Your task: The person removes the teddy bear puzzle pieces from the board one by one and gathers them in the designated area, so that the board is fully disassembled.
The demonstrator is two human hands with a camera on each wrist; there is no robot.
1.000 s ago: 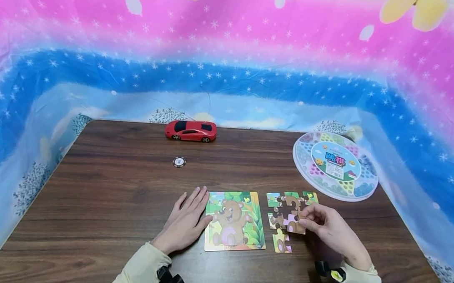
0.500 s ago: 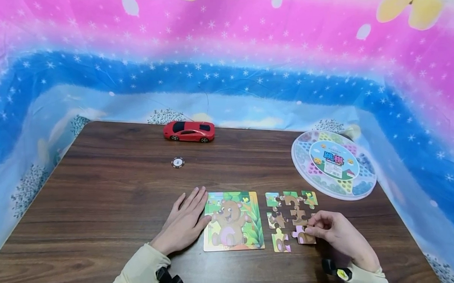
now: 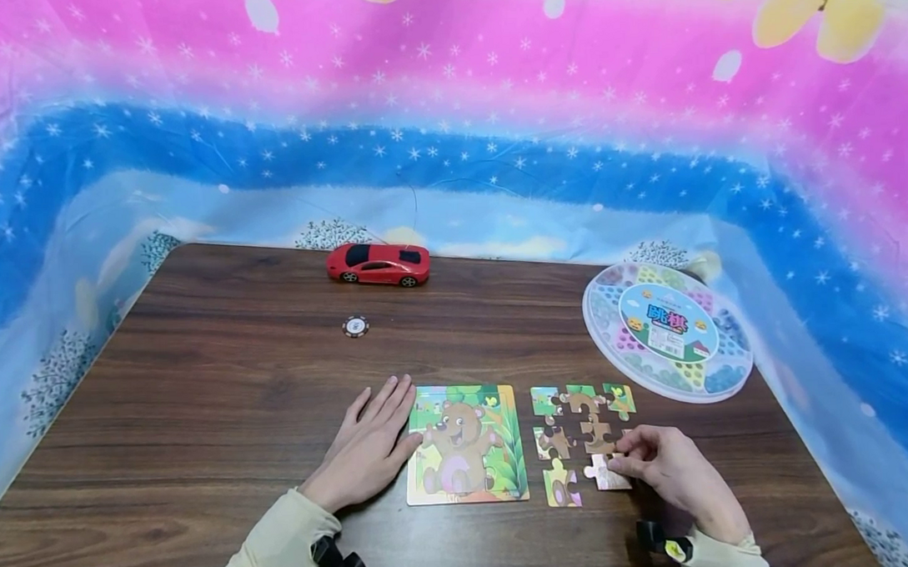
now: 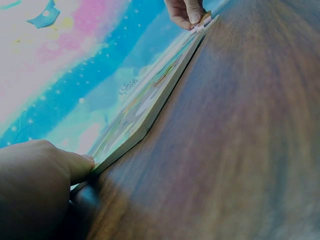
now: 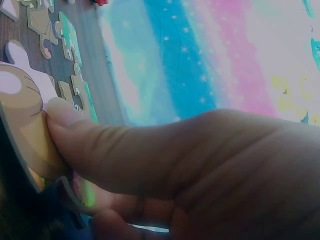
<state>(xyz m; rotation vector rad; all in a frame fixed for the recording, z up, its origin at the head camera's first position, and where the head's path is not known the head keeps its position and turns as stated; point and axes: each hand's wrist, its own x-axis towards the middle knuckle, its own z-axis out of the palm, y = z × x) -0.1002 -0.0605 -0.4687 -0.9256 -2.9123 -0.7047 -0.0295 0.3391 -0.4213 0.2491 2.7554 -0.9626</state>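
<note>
My left hand [image 3: 370,449] lies flat on the table, fingers straight, its thumb against the left edge of a square bear picture board [image 3: 463,450]. The wrist view shows that thumb [image 4: 80,165] at the board's edge. To the board's right, my right hand [image 3: 674,472] pinches a brown and lilac jigsaw piece [image 3: 607,472] between thumb and fingers; the piece is slightly tilted and catches the light. Close up, the right thumb presses on the printed face of the jigsaw piece [image 5: 25,100]. Loose pieces lie above and left of it, among them a bottom-left piece [image 3: 562,484].
A round Chinese checkers set [image 3: 669,330] lies at the back right of the wooden table [image 3: 202,367]. A red toy car [image 3: 378,264] stands at the back edge, with a poker chip [image 3: 355,326] in front of it. A patterned cloth [image 3: 449,150] surrounds the table.
My right hand has moved toward me and slightly right with the jigsaw piece, away from the middle piece it overlapped. Over the last half second the piece has tilted. The left hand stays put.
</note>
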